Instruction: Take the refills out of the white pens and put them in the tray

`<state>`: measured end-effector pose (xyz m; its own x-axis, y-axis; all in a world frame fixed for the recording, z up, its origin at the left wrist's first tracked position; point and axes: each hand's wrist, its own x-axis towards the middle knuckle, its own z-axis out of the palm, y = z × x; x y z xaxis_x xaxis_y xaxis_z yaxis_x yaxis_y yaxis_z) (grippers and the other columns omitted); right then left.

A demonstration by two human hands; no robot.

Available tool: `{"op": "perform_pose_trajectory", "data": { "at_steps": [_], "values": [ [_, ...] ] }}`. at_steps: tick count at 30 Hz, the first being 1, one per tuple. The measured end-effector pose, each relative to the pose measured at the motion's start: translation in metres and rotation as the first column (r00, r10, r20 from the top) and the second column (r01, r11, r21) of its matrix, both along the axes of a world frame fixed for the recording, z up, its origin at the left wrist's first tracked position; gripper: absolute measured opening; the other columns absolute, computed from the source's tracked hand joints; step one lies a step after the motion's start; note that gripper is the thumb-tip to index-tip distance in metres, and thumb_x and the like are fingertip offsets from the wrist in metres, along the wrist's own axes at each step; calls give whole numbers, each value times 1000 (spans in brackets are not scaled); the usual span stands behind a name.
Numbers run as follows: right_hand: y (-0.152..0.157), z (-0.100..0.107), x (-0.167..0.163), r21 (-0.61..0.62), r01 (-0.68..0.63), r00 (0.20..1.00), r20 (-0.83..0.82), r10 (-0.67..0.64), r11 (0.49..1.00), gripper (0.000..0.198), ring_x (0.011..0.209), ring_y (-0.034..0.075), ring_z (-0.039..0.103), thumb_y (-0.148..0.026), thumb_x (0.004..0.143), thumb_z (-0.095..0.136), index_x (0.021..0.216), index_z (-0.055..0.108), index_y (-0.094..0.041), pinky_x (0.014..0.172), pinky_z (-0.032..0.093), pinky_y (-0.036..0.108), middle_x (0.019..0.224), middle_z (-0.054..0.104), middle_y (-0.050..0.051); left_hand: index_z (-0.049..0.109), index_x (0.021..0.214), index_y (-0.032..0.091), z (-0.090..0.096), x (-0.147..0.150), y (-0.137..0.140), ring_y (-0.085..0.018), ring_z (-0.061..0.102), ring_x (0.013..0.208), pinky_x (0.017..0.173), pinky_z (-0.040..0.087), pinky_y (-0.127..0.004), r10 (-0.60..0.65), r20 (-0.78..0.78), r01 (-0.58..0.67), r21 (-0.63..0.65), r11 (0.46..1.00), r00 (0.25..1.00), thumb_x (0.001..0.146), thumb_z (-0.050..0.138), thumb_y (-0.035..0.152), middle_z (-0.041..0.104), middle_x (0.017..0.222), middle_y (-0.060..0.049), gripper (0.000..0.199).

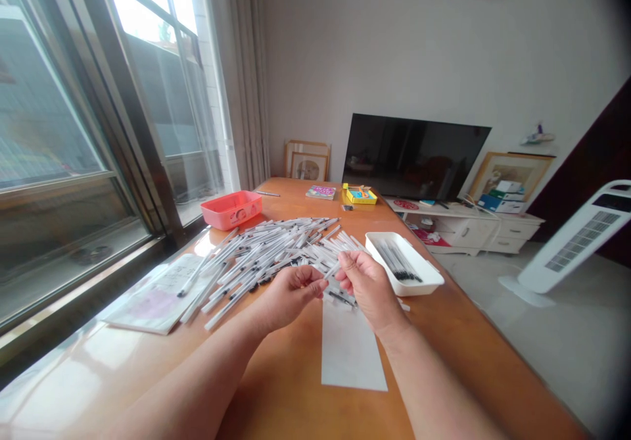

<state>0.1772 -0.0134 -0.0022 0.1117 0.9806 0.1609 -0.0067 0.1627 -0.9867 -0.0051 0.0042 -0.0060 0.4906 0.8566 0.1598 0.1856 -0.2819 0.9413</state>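
Observation:
Just beyond the near edge of a pile of pens [266, 249], my two hands meet. In my right hand [365, 282] a short translucent pen piece [333, 269] is pinched between thumb and fingers. My left hand [296, 293] is closed at the lower end of that piece, thumb against fingers; its exact grip is partly hidden. The pile holds many white and clear pens with dark tips. Below the hands lies a white paper sheet [351, 354]. Right of them, a white tray [428, 283] holds several dark-tipped pens or refills.
A red plastic basket [231, 210] stands behind the pile at left. A booklet [148, 302] lies under some pens. Farther back are another booklet [321, 192] and a yellow box [362, 196]. The wooden table [286, 387] has its right edge beside the tray; a window [142, 85] borders the left.

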Motion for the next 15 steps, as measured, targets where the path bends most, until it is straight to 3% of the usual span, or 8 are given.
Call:
{"op": "perform_pose_trajectory", "data": {
  "at_steps": [4, 7, 10, 15],
  "values": [
    [-2, 1, -2, -69, -79, 996, -43, 76, 994, 42, 59, 11, 53, -59, 85, 64, 95, 66, -19, 55, 40, 22, 72, 66, 1, 70, 90, 14, 3, -1, -2, -17, 61, 80, 76, 45, -28, -24, 26, 25, -29, 999, 999, 87, 64, 49, 70, 84, -6, 36],
    [0, 1, 2, -36, -25, 998, -55, 22, 999, 42, 57, 10, 52, -59, 85, 64, 90, 66, -18, 54, 40, 21, 69, 65, 1, 71, 95, 15, 9, -6, 0, -18, 62, 85, 80, 46, -29, 8, 17, -7, -53, 999, 1000, 87, 63, 51, 72, 90, -6, 37],
    [4, 0, 9, 22, 107, 992, -65, -105, 994, 42, 54, 10, 51, -60, 85, 64, 89, 67, -18, 52, 39, 22, 65, 64, 0, 71, 99, 16, 11, -18, 11, -18, 64, 84, 79, 47, -29, 191, 21, -190, -25, 981, 981, 85, 63, 49, 73, 90, -6, 36],
    [9, -2, 18, 62, 209, 977, -58, -205, 976, 42, 53, 11, 52, -60, 84, 65, 87, 67, -19, 51, 40, 23, 62, 63, -1, 71, 96, 17, 6, -47, 34, -17, 61, 70, 62, 44, -26, 516, -60, -512, 70, 856, 854, 77, 64, 33, 71, 79, -4, 26]
  ]
}}
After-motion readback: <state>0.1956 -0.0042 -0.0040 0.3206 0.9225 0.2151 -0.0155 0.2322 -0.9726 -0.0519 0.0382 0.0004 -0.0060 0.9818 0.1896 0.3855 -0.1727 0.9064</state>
